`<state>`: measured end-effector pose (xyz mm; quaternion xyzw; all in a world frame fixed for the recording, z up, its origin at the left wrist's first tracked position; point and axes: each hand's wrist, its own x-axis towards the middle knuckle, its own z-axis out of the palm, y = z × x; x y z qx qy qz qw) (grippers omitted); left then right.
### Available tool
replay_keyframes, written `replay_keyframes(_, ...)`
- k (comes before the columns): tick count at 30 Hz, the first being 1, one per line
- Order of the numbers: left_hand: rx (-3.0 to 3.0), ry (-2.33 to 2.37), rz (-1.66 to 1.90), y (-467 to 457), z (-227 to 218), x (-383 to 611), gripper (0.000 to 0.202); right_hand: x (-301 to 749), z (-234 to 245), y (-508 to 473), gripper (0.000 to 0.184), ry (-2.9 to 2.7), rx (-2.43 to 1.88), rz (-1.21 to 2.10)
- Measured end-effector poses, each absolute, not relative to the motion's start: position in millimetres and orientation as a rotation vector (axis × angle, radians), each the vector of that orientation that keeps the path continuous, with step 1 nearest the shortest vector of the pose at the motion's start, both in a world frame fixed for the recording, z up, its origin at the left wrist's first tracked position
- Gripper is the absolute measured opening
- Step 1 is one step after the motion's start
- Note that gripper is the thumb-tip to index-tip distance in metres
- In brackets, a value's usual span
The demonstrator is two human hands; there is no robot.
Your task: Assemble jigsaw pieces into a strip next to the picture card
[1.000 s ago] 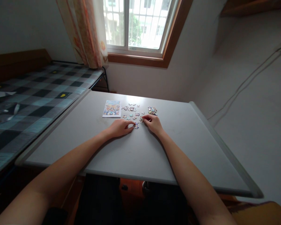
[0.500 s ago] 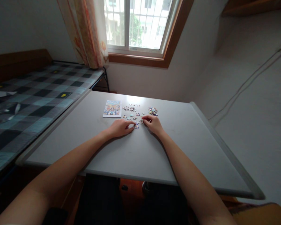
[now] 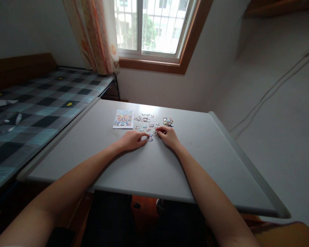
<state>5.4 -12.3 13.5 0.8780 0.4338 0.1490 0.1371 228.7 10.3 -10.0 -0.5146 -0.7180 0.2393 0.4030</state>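
Note:
My left hand (image 3: 133, 140) rests on the table with thumb and forefinger closed at the edge of a small joined bit of jigsaw puzzle (image 3: 150, 138), blue and yellowish. Just right of it, my right hand (image 3: 168, 135) pinches a small jigsaw piece (image 3: 155, 133) between thumb and fingertips. Loose jigsaw pieces (image 3: 145, 119) are spread beyond the hands. Behind my right hand sits a heap of jigsaw pieces (image 3: 168, 121). A picture sheet (image 3: 123, 119) with a penguin-like figure lies to the left of the loose pieces.
The white table (image 3: 149, 168) reaches from my lap toward the wall below a window (image 3: 154, 27). On the left stands a bed (image 3: 54, 99) with a checked cover. An orange patterned curtain (image 3: 95, 37) hangs beside the window. Cables (image 3: 270, 89) run down the right wall.

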Motion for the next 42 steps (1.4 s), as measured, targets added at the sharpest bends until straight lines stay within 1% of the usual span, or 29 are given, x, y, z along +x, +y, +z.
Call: replay_keyframes(42, 2.545, 1.247, 0.436, -13.2, 14.6, 5.2, 0.036, 227.2, -8.9, 8.6, 0.019, -1.827, -1.296, 0.594)
